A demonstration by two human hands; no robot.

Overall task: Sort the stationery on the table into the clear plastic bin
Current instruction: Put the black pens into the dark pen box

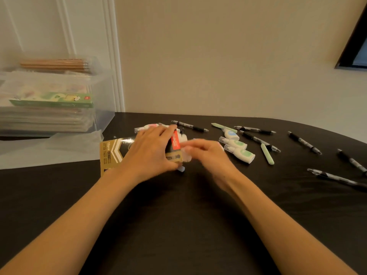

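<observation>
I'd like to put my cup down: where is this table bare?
Bare: the near side of the dark table, between and beside the forearms. Crowded farther back: black pens and correction tapes right, the left hand and right hand mid-table, the clear bin far left.

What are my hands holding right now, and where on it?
The left hand grips the gold and black box at its red-labelled end. The right hand is blurred; its grip cannot be told.

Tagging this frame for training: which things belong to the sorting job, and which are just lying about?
Job: clear plastic bin, gold-and-black box, black pens, correction tapes, green sticks.
Lying about: translucent sheet, window frame, door trim.
</observation>
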